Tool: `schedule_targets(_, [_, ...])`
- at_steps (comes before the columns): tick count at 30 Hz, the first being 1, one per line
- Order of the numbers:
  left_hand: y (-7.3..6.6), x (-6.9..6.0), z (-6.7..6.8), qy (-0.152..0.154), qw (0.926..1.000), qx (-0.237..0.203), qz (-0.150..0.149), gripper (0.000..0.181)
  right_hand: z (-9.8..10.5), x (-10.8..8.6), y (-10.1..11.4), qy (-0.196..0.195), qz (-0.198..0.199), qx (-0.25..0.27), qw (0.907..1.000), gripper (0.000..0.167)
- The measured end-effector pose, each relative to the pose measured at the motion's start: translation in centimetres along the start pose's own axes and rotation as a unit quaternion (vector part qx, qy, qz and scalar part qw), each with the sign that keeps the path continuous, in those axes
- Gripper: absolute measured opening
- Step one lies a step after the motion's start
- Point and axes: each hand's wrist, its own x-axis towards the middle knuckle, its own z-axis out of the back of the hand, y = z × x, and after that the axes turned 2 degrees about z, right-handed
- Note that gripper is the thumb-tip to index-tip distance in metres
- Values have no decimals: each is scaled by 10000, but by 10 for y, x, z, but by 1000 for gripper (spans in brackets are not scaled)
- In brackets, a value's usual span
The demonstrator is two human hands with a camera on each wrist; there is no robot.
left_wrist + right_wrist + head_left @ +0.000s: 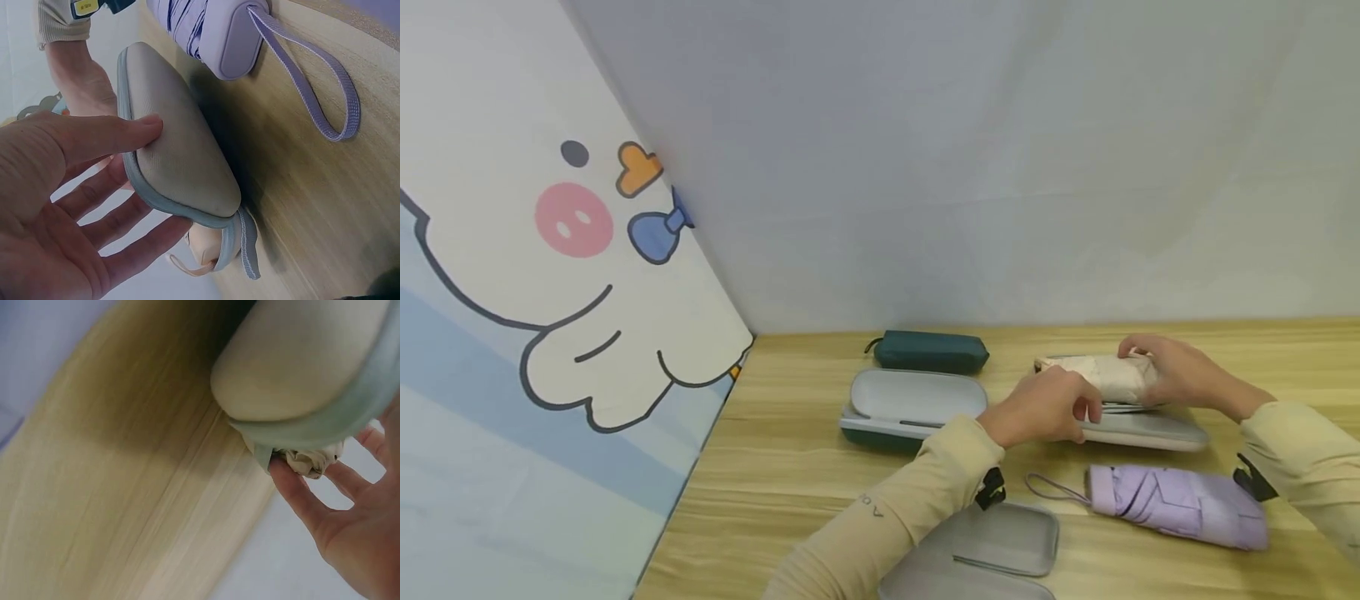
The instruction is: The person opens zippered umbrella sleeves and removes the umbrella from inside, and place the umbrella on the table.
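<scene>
A beige zip case (1150, 432) with grey-green edging stands at the right of the table. My left hand (1051, 407) holds its left end; in the left wrist view the thumb (147, 128) lies on the beige shell (181, 137) and the fingers reach the zip edging. Above the case is a beige folded umbrella (1105, 377), its right end gripped by my right hand (1183, 375). In the right wrist view the case hides most of that umbrella (307, 464). A lavender folded umbrella (1187, 504) with a wrist loop lies nearer me.
Left of the hands lies an open dark green case (880, 437) with a grey inside, and behind it a dark green folded umbrella (932, 352). An open grey case (1000, 533) is at the front, partly under my left sleeve. A pale curtain (970, 167) hangs behind the table.
</scene>
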Motion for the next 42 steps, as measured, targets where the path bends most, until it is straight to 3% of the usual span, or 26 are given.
schedule_targets(5, [3, 1, 1, -52, 10000, 42, 22, 18, -1, 1, -3, -43, 111, 112, 9999, 58])
schedule_targets(9, [3, 2, -1, -87, 9999, 7, -60, 18, -5, -2, -6, -306, 193, 181, 9992, 57])
schedule_targets(14, [2, 3, -2, -120, 9998, -39, -153, 17, -7, -11, -11, -482, -163, 712, 9962, 55])
schedule_targets(22, [5, 4, -2, -232, 9996, 4, -129, 18, -2, -15, -11, -324, -786, 1546, 9843, 49])
schedule_targets(30, [8, 2, -3, -253, 9995, 37, -170, 18, -1, -23, -8, -676, -767, 2340, 9668, 35])
schedule_targets(38, [14, 0, -5, -161, 9998, -128, -85, 18, 8, -29, -8, -795, -988, 2432, 9617, 35])
schedule_targets(42, [16, 1, -5, -206, 9996, -135, -148, 20, 18, -38, -12, -958, -1135, 2659, 9525, 36])
